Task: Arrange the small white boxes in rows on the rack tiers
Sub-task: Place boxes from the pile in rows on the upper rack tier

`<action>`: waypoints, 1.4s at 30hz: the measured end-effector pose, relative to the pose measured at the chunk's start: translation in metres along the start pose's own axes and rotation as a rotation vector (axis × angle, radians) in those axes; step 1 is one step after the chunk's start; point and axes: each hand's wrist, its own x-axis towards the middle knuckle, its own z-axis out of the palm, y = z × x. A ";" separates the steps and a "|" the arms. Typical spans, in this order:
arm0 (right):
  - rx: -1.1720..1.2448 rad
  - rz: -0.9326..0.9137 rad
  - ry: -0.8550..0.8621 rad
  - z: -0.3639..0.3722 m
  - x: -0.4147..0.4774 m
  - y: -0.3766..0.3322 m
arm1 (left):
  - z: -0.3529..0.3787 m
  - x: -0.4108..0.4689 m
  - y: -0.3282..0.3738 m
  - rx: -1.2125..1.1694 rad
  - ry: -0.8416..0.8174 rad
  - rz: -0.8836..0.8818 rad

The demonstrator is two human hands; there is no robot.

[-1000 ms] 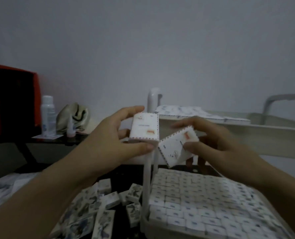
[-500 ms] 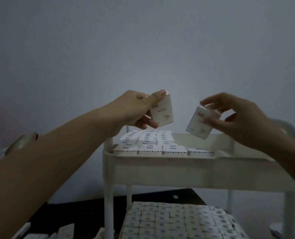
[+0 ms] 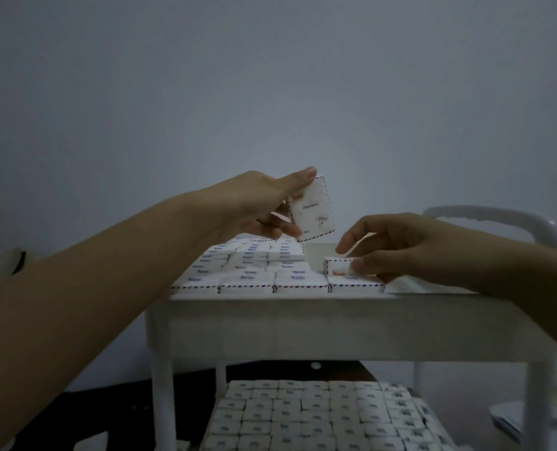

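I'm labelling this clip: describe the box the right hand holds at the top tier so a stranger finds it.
Find the rack's top tier, its left part filled with rows of small white boxes. At the rows' right end, behind the front row, the right hand pinches one box. It alone among them has fingers round it.

Top tier of the rack: rows of small boxes lie on its left and middle part, reaching its front wall. Above those rows, over the tier's middle, the left hand pinches an upright box clear of them; at the rows' right end the right hand holds a flat box down on the tier, just behind the front row's rightmost box. Below the top tier lie more packed boxes, and the rack handle arches behind the tier's right end.
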 end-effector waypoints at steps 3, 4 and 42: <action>-0.059 0.034 -0.036 0.000 -0.001 0.003 | 0.009 0.009 0.000 -0.011 -0.020 0.038; -0.083 0.042 -0.052 0.000 -0.001 0.003 | 0.012 0.011 -0.001 0.008 -0.030 0.053; -0.158 -0.434 -0.060 0.322 0.016 -0.004 | -0.081 -0.241 -0.228 0.491 0.339 -0.020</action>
